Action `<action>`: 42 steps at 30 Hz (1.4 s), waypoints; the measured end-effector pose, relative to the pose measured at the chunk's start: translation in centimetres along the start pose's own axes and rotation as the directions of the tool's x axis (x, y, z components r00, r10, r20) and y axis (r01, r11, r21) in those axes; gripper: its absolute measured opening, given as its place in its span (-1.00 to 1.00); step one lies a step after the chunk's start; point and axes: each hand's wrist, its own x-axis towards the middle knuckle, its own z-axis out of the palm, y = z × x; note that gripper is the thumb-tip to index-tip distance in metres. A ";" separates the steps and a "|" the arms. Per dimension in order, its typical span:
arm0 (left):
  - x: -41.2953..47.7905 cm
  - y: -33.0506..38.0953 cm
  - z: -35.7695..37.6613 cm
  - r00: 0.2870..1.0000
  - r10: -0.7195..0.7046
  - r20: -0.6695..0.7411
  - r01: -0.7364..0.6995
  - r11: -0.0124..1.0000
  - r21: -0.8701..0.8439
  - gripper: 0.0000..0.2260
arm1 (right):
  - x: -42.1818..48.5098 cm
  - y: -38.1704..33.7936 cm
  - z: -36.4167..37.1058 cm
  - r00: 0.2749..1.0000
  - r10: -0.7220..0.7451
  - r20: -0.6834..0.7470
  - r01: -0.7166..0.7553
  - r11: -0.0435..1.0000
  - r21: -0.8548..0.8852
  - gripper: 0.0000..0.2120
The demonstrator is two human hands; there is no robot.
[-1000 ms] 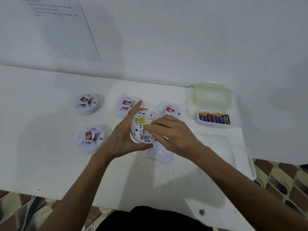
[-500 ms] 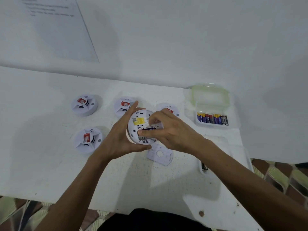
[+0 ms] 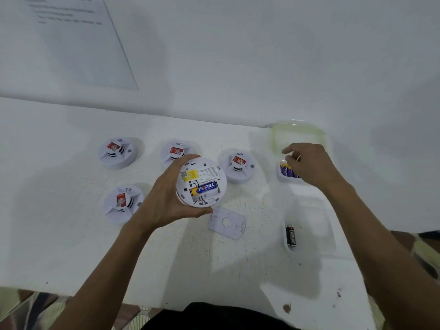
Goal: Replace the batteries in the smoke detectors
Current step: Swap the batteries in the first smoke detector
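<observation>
A white counter (image 3: 59, 234) meets a plain white wall (image 3: 238, 55); a printed sheet (image 3: 71, 39) hangs far left; patterned floor (image 3: 426, 248) shows near right.

Your white table (image 3: 59, 234) carries four detectors (image 3: 117, 152), mounting plate (image 3: 227, 222), battery box (image 3: 289, 173), clear tray (image 3: 309, 231).

Soft, even indoor light, faint diffuse shadows, mild blur, wide-angle bowing at edges.

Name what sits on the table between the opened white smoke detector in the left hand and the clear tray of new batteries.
In the head view, one closed round white smoke detector with a red sticker sits between opened detector and battery tray.
</observation>
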 end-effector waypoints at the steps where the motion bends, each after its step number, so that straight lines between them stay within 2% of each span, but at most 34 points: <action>1: 0.1 0.1 0.0 1.000 0.004 0.002 -0.004 1.000 -0.005 -0.16 | 0.5 0.8 0.1 0.997 0.039 0.064 -0.037 0.999 -0.031 -0.81; 6: 0.3 0.2 0.1 1.000 0.011 0.006 -0.011 1.000 -0.011 -0.17 | 3.0 2.8 1.8 0.948 0.132 0.291 -0.072 0.975 -0.208 -0.59; 9: 0.4 0.0 0.0 1.000 -0.010 0.009 0.010 1.000 -0.005 -0.16 | 3.8 3.4 2.7 0.929 0.144 0.342 -0.051 0.962 -0.269 -0.47; 15: 0.3 -0.5 0.0 0.999 -0.040 0.014 0.040 0.999 0.000 -0.14 | 3.9 3.3 2.8 0.937 0.094 0.337 -0.013 0.972 -0.235 -0.76; 17: 0.3 -0.7 0.1 0.999 -0.039 0.014 0.039 0.999 0.003 -0.14 | 3.7 3.3 2.5 0.947 0.073 0.312 -0.015 0.983 -0.183 -0.78; 21: 0.2 -0.8 0.0 0.999 -0.045 0.014 0.045 0.999 0.019 -0.14 | 2.7 3.3 2.0 0.970 0.031 0.242 -0.050 0.996 0.076 -0.82; 25: 0.2 -0.8 0.0 0.999 -0.035 0.015 0.034 0.999 0.037 -0.15 | 1.1 2.1 1.1 1.000 0.017 0.021 -0.022 0.964 0.263 -0.86; 28: 0.4 -0.7 0.0 0.999 -0.053 0.003 0.053 0.998 0.041 -0.15 | -1.1 -0.6 0.2 0.986 0.036 -0.165 0.050 0.870 0.491 -0.89; 33: 0.5 -0.8 0.1 0.997 -0.073 -0.013 0.074 0.996 0.042 -0.06 | -5.5 -6.3 0.9 0.972 0.059 -0.225 0.140 0.624 0.769 -0.84; 35: 0.5 -0.7 0.1 0.997 -0.076 -0.020 0.076 0.996 0.046 -0.02 | -7.2 -8.2 1.8 0.976 0.040 -0.213 0.156 0.549 0.821 -0.82; 37: 0.6 -0.4 0.2 0.998 -0.062 -0.021 0.063 0.997 0.048 -0.03 | -8.7 -9.8 2.9 0.981 0.011 -0.196 0.160 0.531 0.832 -0.84; 42: 0.6 0.1 0.4 0.999 -0.025 -0.036 0.027 0.998 0.050 -0.06 | -10.8 -12.2 5.7 0.963 -0.072 -0.259 0.250 0.594 0.765 -0.89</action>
